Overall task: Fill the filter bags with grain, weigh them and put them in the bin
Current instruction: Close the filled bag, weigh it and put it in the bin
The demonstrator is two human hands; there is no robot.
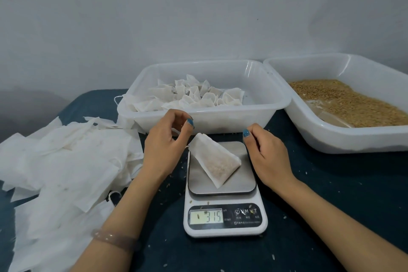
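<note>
On scale (pixel 242 175) | filter bag (pixel 215 161) diagonal, mouth far-left | left fingers (pixel 187 125) pinch drawstring (pixel 176 131) | right fingers (pixel 254 130) curled, grasp unclear

- weighing plate (pixel 242 175) on the scale: brushed metal, dull grey sheen, smooth
- scale body (pixel 225 231): white plastic, kinda glossy, plus a shiny black control strip
- filter bag (pixel 215 162): thin papery non-woven stuff, matt, slightly see-through
- loose empty bags (pixel 66 161): same papery material, crinkly, soft-looking
- bin (pixel 220 118) and grain tray (pixel 331 139): milky translucent plastic, smooth, faint gloss
- grain (pixel 348 101): dry, rough, golden-brown, matt
- table cover (pixel 320 205): dark teal cloth, matt
- bracelet (pixel 112 238): glassy, translucent, polished
</note>
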